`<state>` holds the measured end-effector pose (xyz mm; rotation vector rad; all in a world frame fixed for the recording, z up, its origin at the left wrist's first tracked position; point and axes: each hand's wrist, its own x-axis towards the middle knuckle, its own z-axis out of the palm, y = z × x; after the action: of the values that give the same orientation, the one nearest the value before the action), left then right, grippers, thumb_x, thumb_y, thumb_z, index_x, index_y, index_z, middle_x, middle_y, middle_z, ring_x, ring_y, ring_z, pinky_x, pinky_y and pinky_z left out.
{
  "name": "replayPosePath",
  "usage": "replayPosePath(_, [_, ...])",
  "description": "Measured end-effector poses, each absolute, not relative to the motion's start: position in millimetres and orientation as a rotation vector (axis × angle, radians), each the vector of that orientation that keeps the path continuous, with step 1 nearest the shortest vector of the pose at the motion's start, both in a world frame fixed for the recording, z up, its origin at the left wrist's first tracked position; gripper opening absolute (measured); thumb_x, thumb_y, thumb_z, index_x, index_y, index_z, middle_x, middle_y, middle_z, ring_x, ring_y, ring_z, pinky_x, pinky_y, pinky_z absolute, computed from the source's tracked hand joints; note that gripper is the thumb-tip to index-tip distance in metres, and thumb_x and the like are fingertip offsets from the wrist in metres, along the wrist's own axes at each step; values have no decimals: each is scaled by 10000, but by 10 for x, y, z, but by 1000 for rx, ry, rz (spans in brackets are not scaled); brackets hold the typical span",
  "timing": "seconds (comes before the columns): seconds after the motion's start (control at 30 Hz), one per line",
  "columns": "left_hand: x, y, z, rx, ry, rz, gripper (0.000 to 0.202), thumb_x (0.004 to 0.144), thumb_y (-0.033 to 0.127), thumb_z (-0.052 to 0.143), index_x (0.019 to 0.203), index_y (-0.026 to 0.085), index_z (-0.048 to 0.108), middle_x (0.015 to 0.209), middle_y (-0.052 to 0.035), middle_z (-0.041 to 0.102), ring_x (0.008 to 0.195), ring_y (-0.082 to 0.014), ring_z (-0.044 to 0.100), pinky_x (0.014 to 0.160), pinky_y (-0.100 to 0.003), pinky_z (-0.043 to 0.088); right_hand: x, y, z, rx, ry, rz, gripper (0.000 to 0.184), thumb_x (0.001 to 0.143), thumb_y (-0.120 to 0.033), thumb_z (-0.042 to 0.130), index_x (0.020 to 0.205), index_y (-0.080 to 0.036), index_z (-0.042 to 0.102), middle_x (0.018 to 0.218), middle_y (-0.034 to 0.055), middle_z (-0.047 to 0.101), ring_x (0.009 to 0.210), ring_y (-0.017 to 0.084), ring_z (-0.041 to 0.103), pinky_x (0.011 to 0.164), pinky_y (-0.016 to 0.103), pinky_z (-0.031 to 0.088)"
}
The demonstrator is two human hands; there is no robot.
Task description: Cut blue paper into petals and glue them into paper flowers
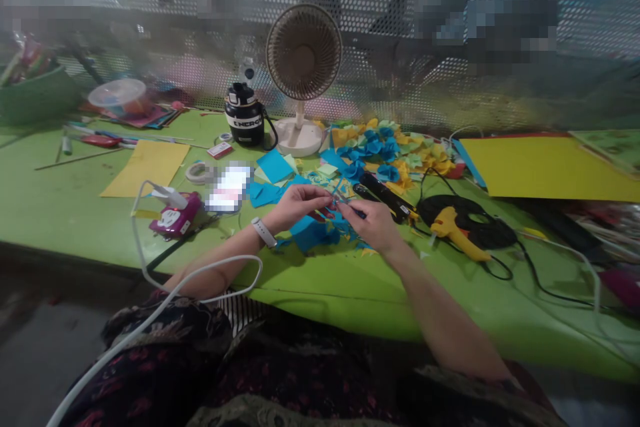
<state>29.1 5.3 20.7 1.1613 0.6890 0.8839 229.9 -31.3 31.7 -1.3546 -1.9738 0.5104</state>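
Note:
My left hand (pixel 304 204) is closed, thumb and fingers pinching a small piece of blue paper (pixel 336 192) over the green table. Close against it, my right hand (pixel 371 219) wraps round dark-handled scissors (pixel 358 212), their tips at the paper. The fingers hide most of the blades. Beneath and around both hands lie blue paper sheets (pixel 306 232) and many blue and yellow scraps. Behind them spreads a heap of blue, yellow and pale green paper flowers (pixel 385 147).
A white fan (pixel 304 53) and a black jug (pixel 244 117) stand at the back. To the right are a black tubular object (pixel 385 195) and a yellow glue gun (pixel 457 233). Leftward lie a phone (pixel 229 187), tape roll (pixel 201 172) and purple power socket (pixel 175 217). A white cable (pixel 200 273) crosses my left forearm.

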Motion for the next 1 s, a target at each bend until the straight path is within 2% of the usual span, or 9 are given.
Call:
replayPosePath(0.1, [291,57,197,1164,693,882,408,668,429,868,881,113,719,741,-71,745,662,-165,723,581,-244,570,2318,-316,328,-1343,-2000,468,500,920,-554,510,564,-204,535,558,-6,459,557,136,402,576,289,287])
replayPosePath(0.3, [286,58,200,1180,691,860,456,641,473,876,869,107,727,751,-84,754,638,-160,718,577,-240,574,2352,-325,355,-1342,-2060,368,449,920,-503,518,592,-204,587,596,15,537,577,146,454,592,292,307])
replayPosePath(0.57, [273,49,230,1198,697,821,470,651,471,869,898,98,722,794,-83,760,653,-156,726,602,-240,592,2390,-325,377,-1342,-2146,273,467,950,-484,475,601,-192,584,615,24,566,578,137,468,595,285,319])
replayPosePath(1.0, [271,64,149,1278,647,854,390,735,436,821,921,104,735,843,-102,763,663,-162,731,648,-292,617,2428,-326,412,-1328,-2180,425,487,942,-503,488,572,-188,531,557,-15,455,551,117,397,567,278,285])
